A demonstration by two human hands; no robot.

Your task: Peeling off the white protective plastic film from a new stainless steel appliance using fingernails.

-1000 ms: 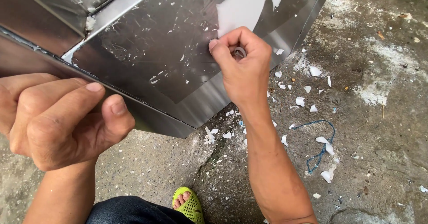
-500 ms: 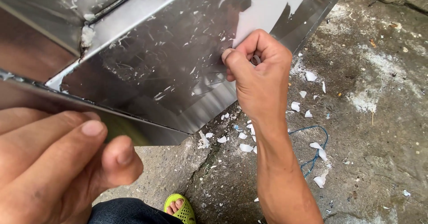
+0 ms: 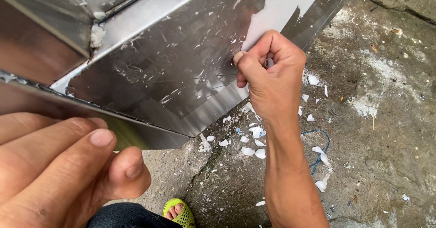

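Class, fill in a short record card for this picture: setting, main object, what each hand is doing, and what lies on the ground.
Setting: rough concrete ground, seen from above
Main object: stainless steel panel, partly covered by white protective film
Right hand: fist pressed to the panel at the film's torn edge; a small object in it, too hidden to identify
Left hand: close to the camera, fingers at the panel's lower edge
Ground: white film scraps, a thin blue wire
Also visible: green sandal
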